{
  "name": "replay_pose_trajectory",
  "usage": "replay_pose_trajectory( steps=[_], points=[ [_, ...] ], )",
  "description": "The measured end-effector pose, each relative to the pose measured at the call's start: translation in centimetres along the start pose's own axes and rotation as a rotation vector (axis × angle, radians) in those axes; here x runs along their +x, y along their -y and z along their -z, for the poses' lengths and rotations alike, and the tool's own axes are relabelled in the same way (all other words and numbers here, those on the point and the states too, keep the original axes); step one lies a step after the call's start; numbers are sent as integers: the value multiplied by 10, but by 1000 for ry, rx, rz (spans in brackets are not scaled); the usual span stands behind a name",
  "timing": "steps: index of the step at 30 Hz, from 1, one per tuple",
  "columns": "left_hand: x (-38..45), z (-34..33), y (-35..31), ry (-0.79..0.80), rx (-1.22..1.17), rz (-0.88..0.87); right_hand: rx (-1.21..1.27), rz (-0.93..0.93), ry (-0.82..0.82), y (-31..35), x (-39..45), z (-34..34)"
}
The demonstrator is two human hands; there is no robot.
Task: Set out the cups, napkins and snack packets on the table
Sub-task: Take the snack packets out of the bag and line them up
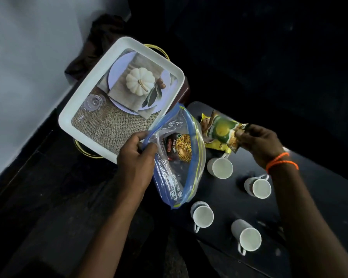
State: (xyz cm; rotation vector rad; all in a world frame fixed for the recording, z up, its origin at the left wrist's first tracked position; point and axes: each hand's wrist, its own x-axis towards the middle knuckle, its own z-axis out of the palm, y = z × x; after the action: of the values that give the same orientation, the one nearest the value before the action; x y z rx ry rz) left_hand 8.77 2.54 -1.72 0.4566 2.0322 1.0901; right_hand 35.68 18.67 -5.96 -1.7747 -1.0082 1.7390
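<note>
My left hand (136,157) grips the rim of a clear zip bag (179,163) with a blue seal, held open above the table's left edge. A red mixture snack packet (180,147) lies inside it. My right hand (259,143) pinches the end of a yellow-green snack packet (221,132), lifted just right of the bag's mouth. A second yellow packet (219,145) shows partly beneath it. Several white cups stand on the black table (309,197), the nearest (221,168) just under the held packet, others (258,187) (202,215) (247,236) closer to me. No napkins are visible.
A white tray (84,97) with a printed pumpkin picture sits left of the table on a yellow-framed stand (82,149). A dark cloth (100,37) lies behind it against a pale wall. The floor is dark.
</note>
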Motion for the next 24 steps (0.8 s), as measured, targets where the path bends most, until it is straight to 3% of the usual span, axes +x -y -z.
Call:
replay_pose_trajectory(
  steps=[3, 8, 11, 14, 16, 18, 19, 21, 24],
  points=[
    [-3, -3, 1, 16, 21, -9, -184, -129, -189, -34, 30, 3],
    [-3, -8, -2, 26, 24, -12, -424, -10, -364, -37, 32, 1],
    [-3, -11, -6, 20, 4, -10, -460, 83, -448, -18, 18, -7],
    [-2, -12, -8, 23, -12, 9, -263, 295, -543, 23, -22, -25],
    [-2, -13, -9, 19, -24, 5, -133, 496, -431, 51, -66, -46],
    [-2, -14, -10, 27, -28, -7, -179, 593, -144, 67, -105, -74],
    [-3, -14, -11, 35, -26, -15, -316, 576, -10, 71, -117, -89],
    [-4, -16, -14, 46, -23, -27, -816, 491, 193, 62, -115, -122],
    [-5, -19, -19, 57, 5, -65, -1241, 226, 322, 32, -82, -168]
  ],
)
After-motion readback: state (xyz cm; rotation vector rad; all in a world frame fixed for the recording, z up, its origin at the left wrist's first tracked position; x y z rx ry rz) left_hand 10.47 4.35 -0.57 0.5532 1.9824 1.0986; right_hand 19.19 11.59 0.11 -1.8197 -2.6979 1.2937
